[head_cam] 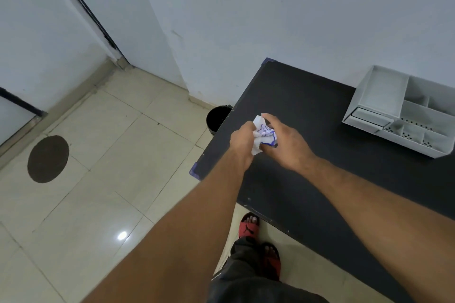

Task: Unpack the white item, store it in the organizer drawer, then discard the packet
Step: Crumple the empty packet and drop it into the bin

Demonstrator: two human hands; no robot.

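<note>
A crumpled white packet with blue print is squeezed between both hands above the left part of the black table. My left hand grips its left side, and my right hand closes over its right side. The grey organizer stands at the table's far right against the wall, with a small drawer at its lower left that looks nearly shut. The white item itself is not visible.
A black bin stands on the tiled floor just beyond the table's left edge, below the wall. A dark round patch marks the floor at left. My feet in red sandals are beside the table's near edge.
</note>
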